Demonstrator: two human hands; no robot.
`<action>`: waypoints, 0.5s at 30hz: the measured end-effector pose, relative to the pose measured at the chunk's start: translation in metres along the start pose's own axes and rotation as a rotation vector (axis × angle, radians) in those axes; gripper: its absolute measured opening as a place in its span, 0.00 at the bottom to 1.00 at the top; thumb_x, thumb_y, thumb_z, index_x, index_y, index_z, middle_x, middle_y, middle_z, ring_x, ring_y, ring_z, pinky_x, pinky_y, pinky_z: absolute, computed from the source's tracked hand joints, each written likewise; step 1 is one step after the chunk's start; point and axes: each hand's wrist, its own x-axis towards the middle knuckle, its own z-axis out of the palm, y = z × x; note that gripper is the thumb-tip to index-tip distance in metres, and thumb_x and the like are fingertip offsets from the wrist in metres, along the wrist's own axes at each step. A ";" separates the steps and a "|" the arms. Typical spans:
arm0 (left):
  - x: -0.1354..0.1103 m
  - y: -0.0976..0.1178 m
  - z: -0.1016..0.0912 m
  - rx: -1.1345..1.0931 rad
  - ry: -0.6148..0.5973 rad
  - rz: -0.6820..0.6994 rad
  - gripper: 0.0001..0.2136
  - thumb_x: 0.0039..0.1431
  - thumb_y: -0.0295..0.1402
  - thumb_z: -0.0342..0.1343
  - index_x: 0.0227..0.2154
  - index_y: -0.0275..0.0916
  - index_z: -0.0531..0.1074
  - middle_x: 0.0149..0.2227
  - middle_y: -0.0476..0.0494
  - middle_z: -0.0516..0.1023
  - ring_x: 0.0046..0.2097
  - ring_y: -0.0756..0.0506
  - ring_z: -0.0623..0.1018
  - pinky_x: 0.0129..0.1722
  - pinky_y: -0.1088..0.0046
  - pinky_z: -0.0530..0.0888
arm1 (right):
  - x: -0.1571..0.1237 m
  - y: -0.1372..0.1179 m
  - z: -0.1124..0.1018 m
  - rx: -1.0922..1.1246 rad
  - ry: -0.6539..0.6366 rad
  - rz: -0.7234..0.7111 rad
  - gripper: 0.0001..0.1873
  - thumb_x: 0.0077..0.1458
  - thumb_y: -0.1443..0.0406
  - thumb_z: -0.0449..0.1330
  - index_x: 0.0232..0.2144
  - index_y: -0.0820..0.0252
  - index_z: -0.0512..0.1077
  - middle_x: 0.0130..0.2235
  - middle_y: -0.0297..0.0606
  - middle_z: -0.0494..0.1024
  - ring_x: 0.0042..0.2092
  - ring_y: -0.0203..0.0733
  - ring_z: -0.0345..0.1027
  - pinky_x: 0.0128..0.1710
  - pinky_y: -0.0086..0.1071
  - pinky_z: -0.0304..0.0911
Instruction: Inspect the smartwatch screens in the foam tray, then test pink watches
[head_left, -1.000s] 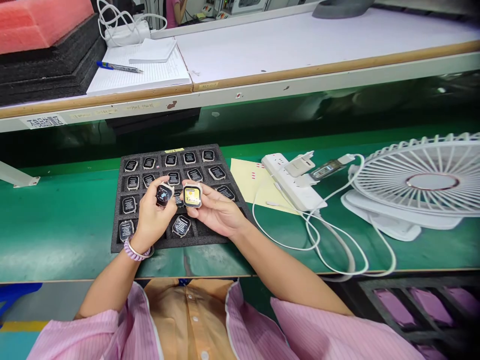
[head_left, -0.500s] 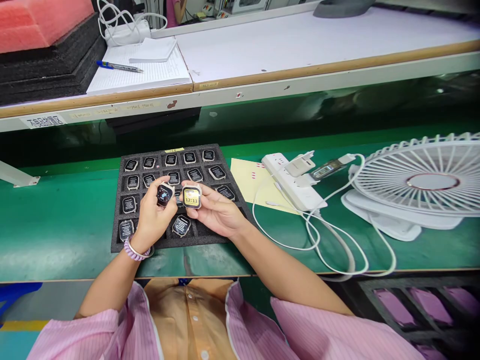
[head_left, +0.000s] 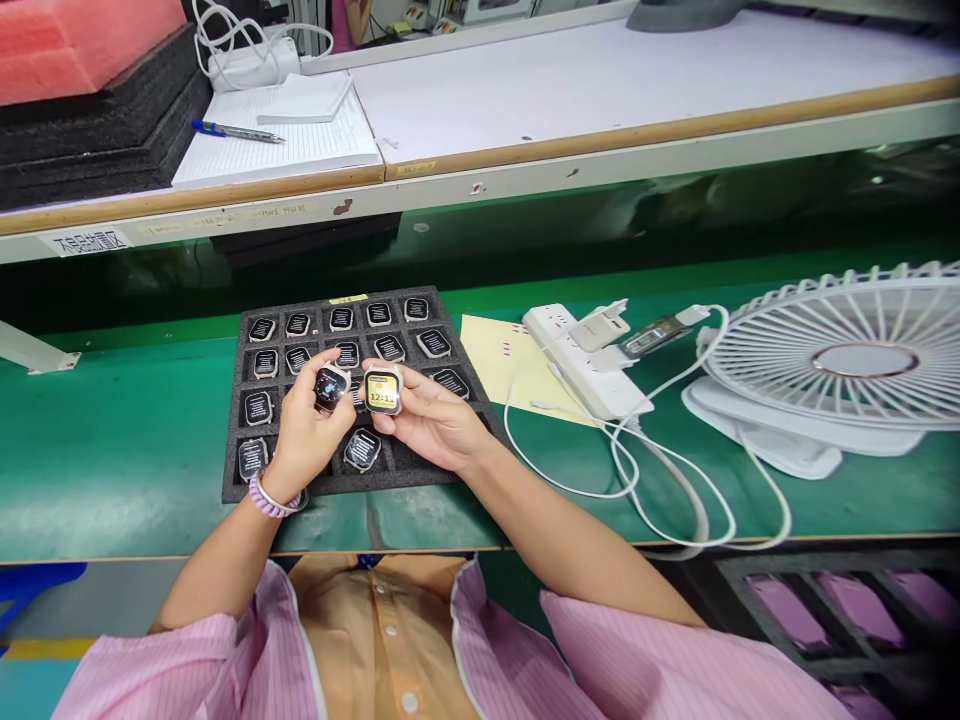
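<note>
My left hand (head_left: 311, 425) is closed around a smartwatch body without a strap, the dark-screened smartwatch (head_left: 331, 387), its display mostly black with a small bluish figure. Beside it, my right hand (head_left: 435, 420) grips a second one, the yellow-screened smartwatch (head_left: 383, 390), which reads about 12:11. Both are held face up, close together, above a black foam tray (head_left: 322, 487). Several similar watches sit in the tray's compartments, their dark screens showing lines of white text; one watch (head_left: 363, 450) lies in the front row. My hands hide part of the tray's middle.
Right of the tray lie a yellow sheet (head_left: 487, 365), a white power strip (head_left: 577, 365) with plugged-in adapters and loose white cables (head_left: 637, 490). A white fan (head_left: 840, 350) stands at the far right. A raised shelf (head_left: 600, 90) behind holds papers, a pen (head_left: 238, 131) and foam blocks (head_left: 90, 140).
Both hands stay in nearly the same place with the same watches. The dark-screened smartwatch appears very slightly shifted; the view itself has moved a touch.
</note>
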 end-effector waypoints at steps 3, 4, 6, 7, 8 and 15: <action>0.000 0.000 0.000 -0.009 0.007 0.004 0.22 0.56 0.28 0.58 0.54 0.38 0.72 0.40 0.46 0.80 0.32 0.50 0.74 0.31 0.75 0.73 | 0.001 0.000 0.000 -0.011 0.008 0.001 0.21 0.57 0.63 0.71 0.52 0.58 0.75 0.42 0.38 0.75 0.34 0.36 0.64 0.36 0.31 0.66; 0.000 0.001 0.000 -0.012 0.004 0.001 0.21 0.56 0.28 0.58 0.54 0.38 0.72 0.40 0.46 0.80 0.31 0.50 0.74 0.31 0.75 0.73 | 0.001 0.000 0.001 -0.010 0.015 0.001 0.22 0.56 0.63 0.72 0.52 0.58 0.76 0.42 0.38 0.75 0.34 0.36 0.64 0.35 0.31 0.66; 0.000 0.002 -0.001 -0.015 -0.009 -0.012 0.21 0.56 0.28 0.58 0.54 0.38 0.72 0.39 0.47 0.79 0.31 0.51 0.74 0.31 0.75 0.73 | 0.001 0.000 0.001 -0.005 0.027 0.003 0.23 0.54 0.62 0.74 0.52 0.57 0.77 0.42 0.38 0.76 0.33 0.37 0.63 0.35 0.31 0.66; 0.000 0.002 -0.001 -0.017 -0.014 -0.019 0.20 0.56 0.29 0.58 0.54 0.38 0.72 0.37 0.48 0.79 0.30 0.51 0.73 0.30 0.75 0.72 | 0.001 0.000 0.001 -0.005 0.029 0.002 0.24 0.53 0.61 0.75 0.51 0.56 0.77 0.42 0.38 0.76 0.33 0.37 0.63 0.34 0.31 0.65; 0.000 0.003 -0.001 -0.019 -0.016 -0.024 0.20 0.56 0.29 0.58 0.53 0.38 0.72 0.37 0.48 0.79 0.30 0.51 0.73 0.30 0.75 0.72 | 0.001 0.001 0.001 -0.009 0.030 0.000 0.24 0.53 0.60 0.75 0.51 0.56 0.78 0.42 0.38 0.76 0.33 0.37 0.63 0.34 0.31 0.65; -0.001 0.004 -0.001 -0.062 0.007 -0.054 0.22 0.56 0.29 0.59 0.55 0.39 0.71 0.40 0.46 0.79 0.32 0.50 0.75 0.32 0.74 0.73 | 0.000 0.000 0.001 -0.101 0.028 0.000 0.22 0.56 0.57 0.72 0.51 0.55 0.77 0.44 0.40 0.76 0.34 0.39 0.64 0.35 0.34 0.66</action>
